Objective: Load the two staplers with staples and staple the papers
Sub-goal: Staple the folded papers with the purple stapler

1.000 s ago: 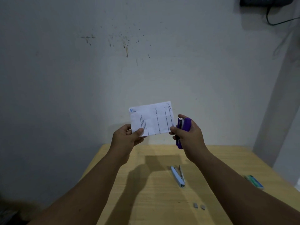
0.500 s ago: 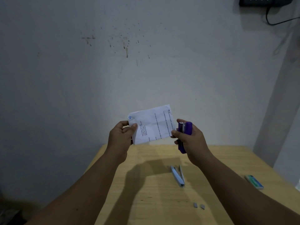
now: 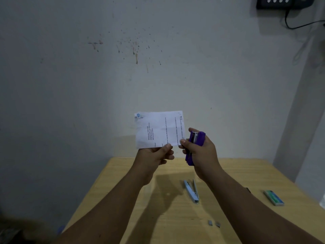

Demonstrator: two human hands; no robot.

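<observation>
The left hand [image 3: 154,154] has shifted its pinch along the printed paper's [image 3: 159,129] lower edge. The right hand [image 3: 198,147], still wrapped round the purple stapler [image 3: 196,143], sits at its corner. Stapling looks imminent.

Above the far edge of the worktop [image 3: 246,175] the papers [image 3: 159,129] are held left of the raised stapler [image 3: 195,147], while a second stapler [image 3: 192,191] is laid centrally below, two staple strips [image 3: 214,223] nearer, and a staple box [image 3: 273,197] to the right.
</observation>
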